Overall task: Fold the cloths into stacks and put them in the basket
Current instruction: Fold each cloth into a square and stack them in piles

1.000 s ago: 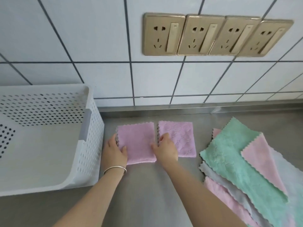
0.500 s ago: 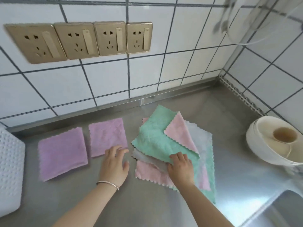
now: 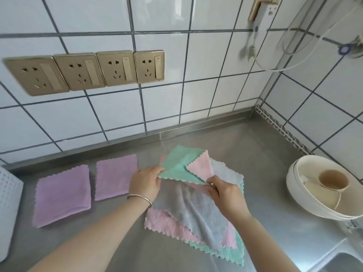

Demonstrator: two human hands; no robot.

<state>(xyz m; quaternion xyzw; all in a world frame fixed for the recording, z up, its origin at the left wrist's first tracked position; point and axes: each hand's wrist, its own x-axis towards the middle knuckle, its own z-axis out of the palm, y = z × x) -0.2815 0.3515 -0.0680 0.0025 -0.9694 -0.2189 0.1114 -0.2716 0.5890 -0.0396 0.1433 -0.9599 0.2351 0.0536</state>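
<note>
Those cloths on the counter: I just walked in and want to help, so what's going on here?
A person is sorting cloths for folding. The left hand pinches a corner of the green cloth, and the right hand grips the pile's edge just above a grey cloth. Two folded purple cloths lie side by side on the steel counter. The white basket, barely in view, sits left of them; nothing visibly in it.

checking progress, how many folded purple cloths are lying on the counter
2: one folded purple cloth nearest the white basket, another just right of it, beside the left hand.
</note>
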